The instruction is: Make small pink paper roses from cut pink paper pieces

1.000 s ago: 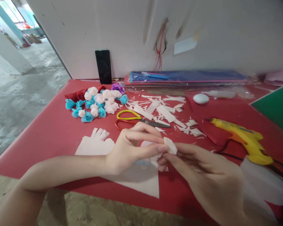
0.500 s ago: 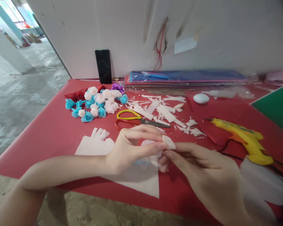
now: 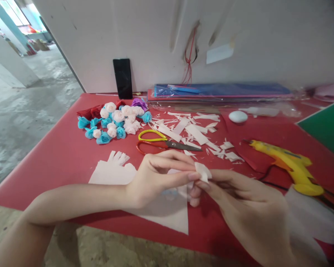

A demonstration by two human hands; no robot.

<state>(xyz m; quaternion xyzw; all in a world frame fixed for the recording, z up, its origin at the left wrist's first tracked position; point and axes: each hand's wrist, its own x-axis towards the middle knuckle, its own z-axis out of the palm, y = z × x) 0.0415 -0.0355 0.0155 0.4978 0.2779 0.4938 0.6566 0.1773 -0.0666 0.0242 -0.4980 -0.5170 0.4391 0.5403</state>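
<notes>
Both my hands meet over the near middle of the red table (image 3: 58, 155). My left hand (image 3: 156, 178) pinches a small pale pink paper piece (image 3: 203, 171) between thumb and forefinger. My right hand (image 3: 239, 200) grips the same piece from the right with its fingertips closed. Under the hands lies a pale pink paper sheet (image 3: 161, 211), with a fringed cut piece (image 3: 114, 168) to its left.
Red and yellow handled scissors (image 3: 161, 142) lie just beyond my hands among paper scraps (image 3: 195, 131). A heap of small paper roses (image 3: 114, 120) sits at the back left, a yellow glue gun (image 3: 286, 163) on the right. A black phone (image 3: 123, 78) leans on the wall beside stacked paper packs (image 3: 219, 91).
The paper piece has turned slightly between my fingertips; both hands stay in nearly the same place.
</notes>
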